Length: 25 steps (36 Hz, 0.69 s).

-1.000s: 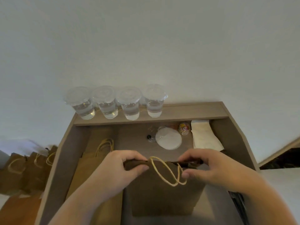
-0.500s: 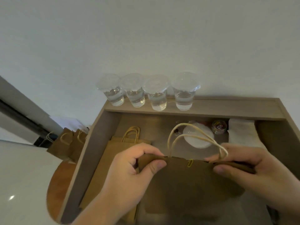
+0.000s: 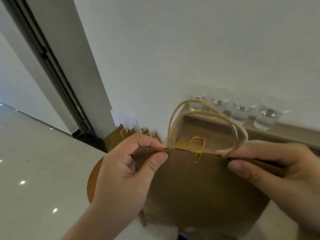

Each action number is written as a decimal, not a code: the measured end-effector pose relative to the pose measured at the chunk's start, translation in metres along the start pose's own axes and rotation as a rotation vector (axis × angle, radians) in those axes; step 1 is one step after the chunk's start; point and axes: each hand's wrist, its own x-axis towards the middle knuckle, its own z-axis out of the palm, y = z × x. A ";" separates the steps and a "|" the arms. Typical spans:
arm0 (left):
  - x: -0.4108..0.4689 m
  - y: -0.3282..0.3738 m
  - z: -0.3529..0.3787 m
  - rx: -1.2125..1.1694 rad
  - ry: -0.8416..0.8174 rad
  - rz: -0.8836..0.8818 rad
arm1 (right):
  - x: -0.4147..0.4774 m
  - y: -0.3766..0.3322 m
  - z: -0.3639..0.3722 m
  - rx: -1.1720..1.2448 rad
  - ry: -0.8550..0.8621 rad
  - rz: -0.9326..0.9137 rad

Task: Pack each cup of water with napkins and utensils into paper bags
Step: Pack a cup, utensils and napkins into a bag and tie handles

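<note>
A brown paper bag (image 3: 199, 191) hangs in front of me, its top edge pressed flat and held by a yellow paper clip (image 3: 197, 157). My left hand (image 3: 124, 168) pinches the top edge at the left, thumb in front. My right hand (image 3: 270, 168) pinches the same edge at the right. The bag's twine handles (image 3: 206, 113) loop upward. Several lidded clear cups of water (image 3: 265, 118) stand in a row on the wooden ledge (image 3: 294, 131) against the wall. More flat paper bags (image 3: 195, 144) lie in the wooden tray behind the held bag.
Several brown bags (image 3: 124, 134) stand on the floor by the wall at the left. An orange-brown round surface (image 3: 92, 184) shows under my left hand. A dark door frame (image 3: 52, 66) runs diagonally at the left above glossy white floor (image 3: 38, 161).
The view has swung left, and the bag has risen out of the tray and come nearer. The handles stand up now. Both hands keep their pinch on the top edge.
</note>
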 end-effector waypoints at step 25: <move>-0.007 -0.251 -0.304 0.305 -0.082 -0.504 | 0.120 0.013 0.436 -0.331 -1.040 0.407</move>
